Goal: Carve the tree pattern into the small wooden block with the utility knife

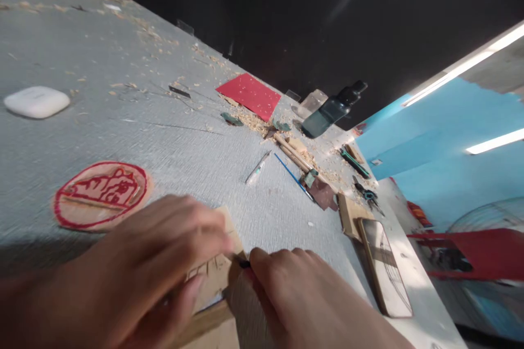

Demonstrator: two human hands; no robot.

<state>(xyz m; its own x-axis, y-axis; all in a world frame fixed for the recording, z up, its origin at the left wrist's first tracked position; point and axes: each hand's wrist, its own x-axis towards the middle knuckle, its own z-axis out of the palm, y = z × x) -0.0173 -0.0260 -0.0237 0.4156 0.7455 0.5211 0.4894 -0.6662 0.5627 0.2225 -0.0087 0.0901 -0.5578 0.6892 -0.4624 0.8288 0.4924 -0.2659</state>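
My left hand (164, 262), slightly blurred, is closed on a flat pale piece of wood (213, 272) with dark line marks. Its fingertips lie on the wood's top, and the thumb is at the near side. My right hand (295, 283) is closed around a slim carving tool (244, 264) with a dark handle. The tool's thin tip points left to the wood's right edge, close to my left fingertips; most of its handle is hidden in my fist. Below the piece lies a thicker wooden block (213, 327). A round wooden disc (102, 196) with a red-drawn animal figure lies beyond my left hand.
On the grey table are a white rounded case (36, 102), red sandpaper (249, 95), wooden sticks (292, 152), a white pen (258, 168), a blue thin rod (292, 175), a dark bottle (327, 114), pliers (368, 196) and a phone (385, 267). Wood shavings are scattered about.
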